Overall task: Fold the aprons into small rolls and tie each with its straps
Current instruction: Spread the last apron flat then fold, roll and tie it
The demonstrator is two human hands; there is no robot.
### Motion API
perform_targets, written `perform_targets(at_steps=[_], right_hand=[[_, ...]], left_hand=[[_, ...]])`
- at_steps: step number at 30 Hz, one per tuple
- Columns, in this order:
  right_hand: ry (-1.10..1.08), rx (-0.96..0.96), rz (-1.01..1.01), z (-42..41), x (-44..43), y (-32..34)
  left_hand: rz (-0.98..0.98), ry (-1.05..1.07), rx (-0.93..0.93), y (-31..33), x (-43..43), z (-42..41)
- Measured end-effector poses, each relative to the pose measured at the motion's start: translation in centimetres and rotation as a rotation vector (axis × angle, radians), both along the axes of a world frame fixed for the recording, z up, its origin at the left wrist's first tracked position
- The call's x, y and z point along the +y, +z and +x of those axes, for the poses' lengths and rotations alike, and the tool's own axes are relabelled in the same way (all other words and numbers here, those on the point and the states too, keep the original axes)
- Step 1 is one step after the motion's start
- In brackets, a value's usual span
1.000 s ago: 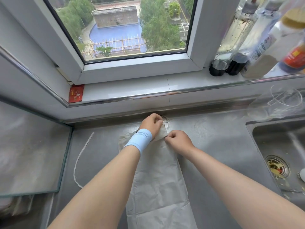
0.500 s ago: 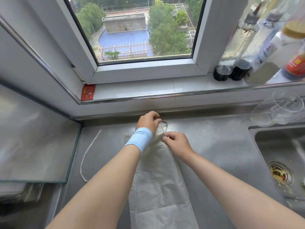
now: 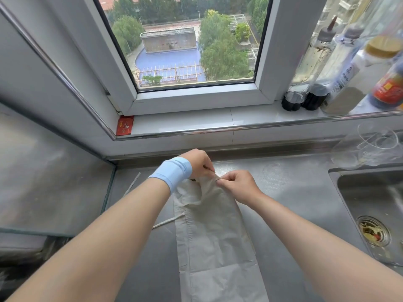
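A pale beige apron (image 3: 214, 236) lies folded into a long narrow strip on the steel counter (image 3: 290, 192), running from the near edge toward the window. My left hand (image 3: 199, 163), with a light blue wristband, pinches the apron's far end. My right hand (image 3: 236, 185) pinches the same end from the right, and the fabric there is lifted and bunched between them. A thin white strap (image 3: 165, 223) trails out to the left from under my left forearm, and another stretch of strap (image 3: 132, 186) lies near the glass panel.
A steel sink (image 3: 375, 205) with a drain strainer sits at the right. Several bottles (image 3: 327, 68) stand on the window sill at the back right. Clear plastic cups (image 3: 370, 147) lie behind the sink. A glass hob panel (image 3: 43, 182) fills the left.
Both hands have drawn the apron's far end up and toward me, so it now bunches between them. The view has swung left.
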State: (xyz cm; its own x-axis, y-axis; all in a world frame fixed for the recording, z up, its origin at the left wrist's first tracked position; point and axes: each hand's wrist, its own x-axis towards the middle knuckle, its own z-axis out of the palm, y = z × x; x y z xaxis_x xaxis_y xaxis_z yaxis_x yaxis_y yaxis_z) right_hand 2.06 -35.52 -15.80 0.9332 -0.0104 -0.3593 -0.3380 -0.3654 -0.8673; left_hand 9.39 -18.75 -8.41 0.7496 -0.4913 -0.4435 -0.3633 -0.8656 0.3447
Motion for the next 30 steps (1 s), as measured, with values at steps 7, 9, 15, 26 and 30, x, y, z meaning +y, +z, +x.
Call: perform_targets(at_steps=[7,9,15,26,30], right_hand=[[0.061,-0.018,0.017,0.3,0.4,0.8],[0.066,-0.018,0.009,0.5,0.5,0.6],[-0.036,-0.016,-0.121,1.1,1.1,-0.4],[0.252,-0.175,-0.86,1.7,0.8,-4.9],[0.562,-0.072,-0.881,2.5,1.2,-6.3]], left_hand=[[-0.164,0.211,0.072,0.2,2.2,0.7],[-0.24,0.255,0.086,-0.4,2.4,0.5],[-0.306,0.278,-0.634,-2.8,1.4,-0.4],[0.168,0.093,-0.12,-13.1,3.4,-8.0],[0.225,0.069,-0.069,-15.2,4.9,-8.7]])
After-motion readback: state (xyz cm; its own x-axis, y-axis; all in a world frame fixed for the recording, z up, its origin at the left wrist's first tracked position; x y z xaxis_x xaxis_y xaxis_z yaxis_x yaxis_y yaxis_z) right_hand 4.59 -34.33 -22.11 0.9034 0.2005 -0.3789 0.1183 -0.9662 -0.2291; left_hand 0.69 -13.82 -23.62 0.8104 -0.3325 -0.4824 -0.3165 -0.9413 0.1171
